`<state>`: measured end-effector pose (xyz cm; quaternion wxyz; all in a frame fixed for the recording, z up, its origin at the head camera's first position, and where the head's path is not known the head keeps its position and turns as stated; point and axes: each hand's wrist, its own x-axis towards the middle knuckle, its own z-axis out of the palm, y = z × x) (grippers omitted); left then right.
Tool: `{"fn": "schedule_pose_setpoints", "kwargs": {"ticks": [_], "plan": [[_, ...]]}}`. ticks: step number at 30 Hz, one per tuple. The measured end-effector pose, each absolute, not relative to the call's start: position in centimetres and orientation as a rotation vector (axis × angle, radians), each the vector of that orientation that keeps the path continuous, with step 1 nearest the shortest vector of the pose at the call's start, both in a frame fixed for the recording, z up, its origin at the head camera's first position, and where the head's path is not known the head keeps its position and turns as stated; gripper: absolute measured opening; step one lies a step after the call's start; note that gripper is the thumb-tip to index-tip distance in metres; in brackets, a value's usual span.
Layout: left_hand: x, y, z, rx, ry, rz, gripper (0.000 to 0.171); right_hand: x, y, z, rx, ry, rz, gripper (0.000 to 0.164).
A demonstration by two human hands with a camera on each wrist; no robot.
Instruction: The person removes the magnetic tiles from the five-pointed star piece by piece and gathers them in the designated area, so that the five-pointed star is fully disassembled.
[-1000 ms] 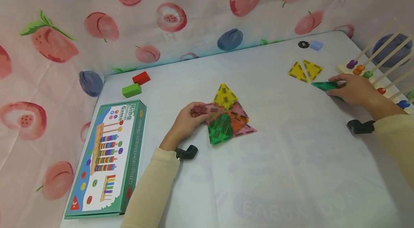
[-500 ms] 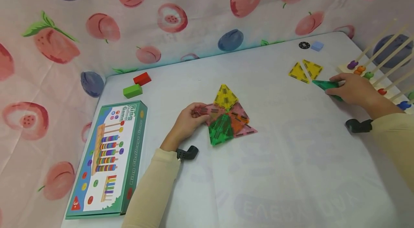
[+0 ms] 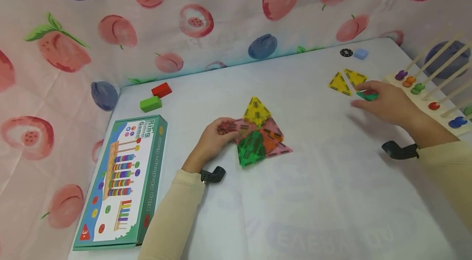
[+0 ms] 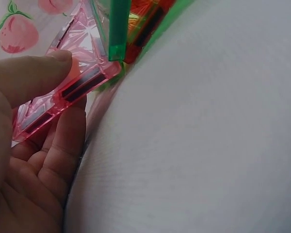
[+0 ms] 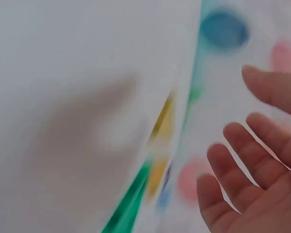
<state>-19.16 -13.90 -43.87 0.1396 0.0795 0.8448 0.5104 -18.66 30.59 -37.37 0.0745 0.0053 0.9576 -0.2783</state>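
My left hand [image 3: 212, 141] pinches a pink triangular magnetic tile [image 4: 89, 82] between thumb and fingers. That tile belongs to a cluster with a yellow [image 3: 257, 111], a green [image 3: 251, 148] and an orange magnetic tile [image 3: 271, 142]. Over on the right, my right hand [image 3: 387, 102] hovers above the table with fingers apart and nothing between them. A loose green magnetic tile [image 5: 128, 204] lies on the table beneath it, largely covered by the hand in the head view. Two yellow triangular tiles [image 3: 340, 83] lie just beyond.
A ring game box [image 3: 121, 178] lies at the left, with a green block [image 3: 150, 104] and a red block [image 3: 161, 90] behind it. A wooden rack with rods and colored rings [image 3: 418, 88] stands at the right edge. A black disc [image 3: 346, 52] and a blue block [image 3: 361, 53] sit at the back.
My right hand has let go of the green tile, lifted and shifted left over it. The left hand keeps its hold on the pink tile.
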Motion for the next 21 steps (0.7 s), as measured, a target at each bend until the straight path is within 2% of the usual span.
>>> {"fn": "schedule_pose_setpoints", "kwargs": {"ticks": [4,10,21], "plan": [[-19.2,-14.0,-43.7,0.229,2.441,1.483,0.040,-17.3,24.8,-37.0,-0.322,2.800,-0.947,0.054],[-19.0,-13.7,-43.2,0.226,2.408,1.502,0.042,-15.8,17.8,-39.3,-0.654,2.523,-0.990,0.046],[-19.1,-13.9,-43.6,0.214,2.426,1.492,0.041,-15.0,14.3,-40.5,-0.802,2.476,-1.093,0.028]]}}
